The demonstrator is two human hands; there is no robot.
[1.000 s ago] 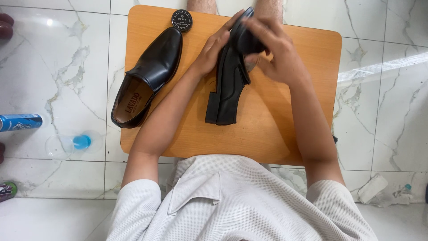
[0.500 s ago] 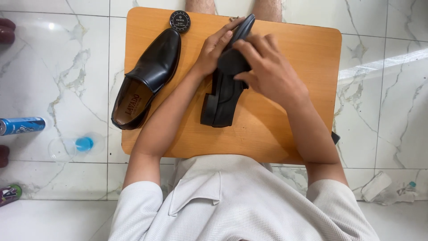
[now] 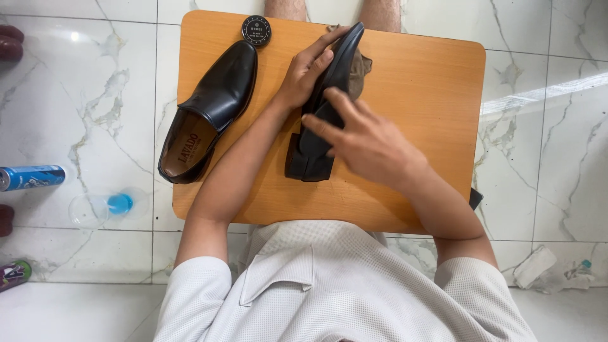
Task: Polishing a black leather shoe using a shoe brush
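While my left hand [image 3: 304, 73] clasps the black shoe [image 3: 323, 107] at upper centre, my right hand [image 3: 361, 142] now lies flatter across it, fingers spread, lower than before.

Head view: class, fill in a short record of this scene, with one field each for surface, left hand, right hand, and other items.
surface: orange wooden board on a marble floor
left hand: left hand grips the toe end of the held black shoe
right hand: right hand lies across its middle
other items: second black shoe, round black tin, brown cloth
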